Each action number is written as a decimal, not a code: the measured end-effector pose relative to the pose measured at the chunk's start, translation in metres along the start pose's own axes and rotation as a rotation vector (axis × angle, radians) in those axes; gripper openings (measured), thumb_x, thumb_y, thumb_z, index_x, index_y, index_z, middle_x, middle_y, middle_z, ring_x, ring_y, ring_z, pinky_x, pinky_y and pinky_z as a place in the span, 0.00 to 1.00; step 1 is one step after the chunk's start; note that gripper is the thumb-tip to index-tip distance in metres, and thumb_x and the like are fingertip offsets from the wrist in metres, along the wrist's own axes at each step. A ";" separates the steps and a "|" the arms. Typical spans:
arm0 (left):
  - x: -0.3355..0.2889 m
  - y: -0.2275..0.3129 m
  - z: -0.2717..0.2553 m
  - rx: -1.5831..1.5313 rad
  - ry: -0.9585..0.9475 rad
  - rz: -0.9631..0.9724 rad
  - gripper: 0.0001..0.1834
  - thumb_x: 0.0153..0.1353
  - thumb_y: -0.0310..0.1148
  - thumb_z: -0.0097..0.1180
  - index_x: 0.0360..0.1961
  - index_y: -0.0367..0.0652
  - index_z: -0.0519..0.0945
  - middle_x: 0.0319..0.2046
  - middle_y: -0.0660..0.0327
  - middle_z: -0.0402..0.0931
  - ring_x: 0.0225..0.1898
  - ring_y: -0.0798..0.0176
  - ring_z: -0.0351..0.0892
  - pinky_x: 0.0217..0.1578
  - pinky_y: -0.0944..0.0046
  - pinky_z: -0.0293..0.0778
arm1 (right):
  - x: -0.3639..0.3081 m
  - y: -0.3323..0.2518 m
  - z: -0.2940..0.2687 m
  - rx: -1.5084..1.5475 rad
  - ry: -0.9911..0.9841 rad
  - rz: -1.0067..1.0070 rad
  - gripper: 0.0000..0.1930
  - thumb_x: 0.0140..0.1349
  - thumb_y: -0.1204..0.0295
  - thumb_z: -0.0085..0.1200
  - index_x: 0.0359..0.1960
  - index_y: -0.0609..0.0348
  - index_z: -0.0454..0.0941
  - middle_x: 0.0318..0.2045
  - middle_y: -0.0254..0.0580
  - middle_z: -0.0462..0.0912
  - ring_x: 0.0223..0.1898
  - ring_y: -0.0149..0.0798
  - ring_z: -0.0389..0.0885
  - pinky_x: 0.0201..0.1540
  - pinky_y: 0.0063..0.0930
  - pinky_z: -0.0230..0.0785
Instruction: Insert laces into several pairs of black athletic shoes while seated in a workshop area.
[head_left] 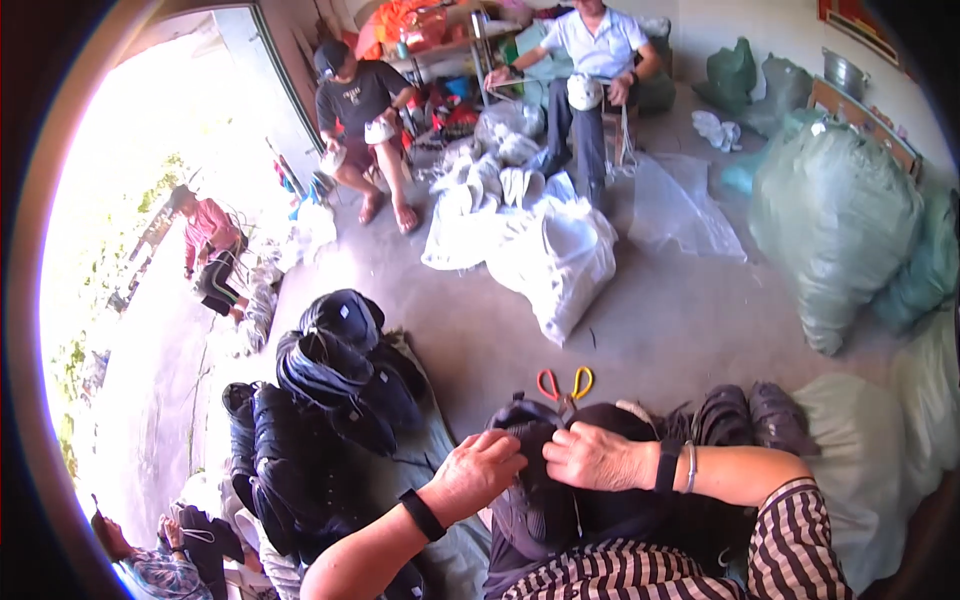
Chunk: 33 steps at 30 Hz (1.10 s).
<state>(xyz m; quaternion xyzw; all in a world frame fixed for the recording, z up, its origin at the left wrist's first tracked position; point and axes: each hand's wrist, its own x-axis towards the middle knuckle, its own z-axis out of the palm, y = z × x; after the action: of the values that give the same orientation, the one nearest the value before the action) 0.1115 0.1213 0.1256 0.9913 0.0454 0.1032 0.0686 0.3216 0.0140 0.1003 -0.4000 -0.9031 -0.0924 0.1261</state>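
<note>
- Small pale print, too small to read, marks the dark T-shirt (pixel 352 97) of a seated person across the floor.
- Little white tags (pixel 343 312) show on the stacked dark caps (pixel 330 365) at the left; any writing is illegible.
- The dark fabric piece (pixel 534 470), perhaps a cap, sits at the person's lap, between the hands.
- Left hand (pixel 476 468): forearm angled up and inward, knuckles up, grip closed on the piece's near-left side.
- Right hand (pixel 603 458): forearm almost level, fingers curled, grip pinching the right side.
- Scissors (pixel 567 405) with red and yellow handles lie just beyond.
</note>
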 end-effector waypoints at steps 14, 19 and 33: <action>0.021 -0.015 0.003 0.131 -0.495 0.049 0.10 0.49 0.42 0.59 0.27 0.48 0.79 0.33 0.66 0.69 0.42 0.59 0.71 0.30 0.59 0.76 | 0.028 0.015 0.019 0.428 -0.512 0.289 0.10 0.52 0.67 0.56 0.28 0.61 0.79 0.36 0.47 0.75 0.38 0.52 0.79 0.39 0.42 0.72; 0.023 -0.011 0.008 -0.090 -0.545 -0.133 0.12 0.53 0.45 0.58 0.28 0.49 0.81 0.33 0.64 0.71 0.45 0.56 0.71 0.33 0.56 0.76 | 0.029 0.019 0.023 0.494 -0.668 0.396 0.10 0.51 0.67 0.52 0.29 0.60 0.80 0.36 0.48 0.78 0.40 0.52 0.79 0.41 0.43 0.72; 0.015 0.004 0.020 -0.206 -0.292 -0.329 0.09 0.55 0.40 0.55 0.30 0.47 0.79 0.31 0.63 0.77 0.42 0.54 0.76 0.34 0.55 0.75 | 0.039 0.013 0.009 0.500 -0.670 0.409 0.09 0.44 0.73 0.52 0.25 0.66 0.80 0.27 0.58 0.80 0.34 0.57 0.81 0.37 0.43 0.73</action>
<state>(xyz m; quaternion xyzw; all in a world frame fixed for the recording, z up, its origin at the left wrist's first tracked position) 0.1307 0.1163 0.1096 0.9627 0.1850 -0.0499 0.1910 0.3046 0.0524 0.1040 -0.5350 -0.7912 0.2891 -0.0643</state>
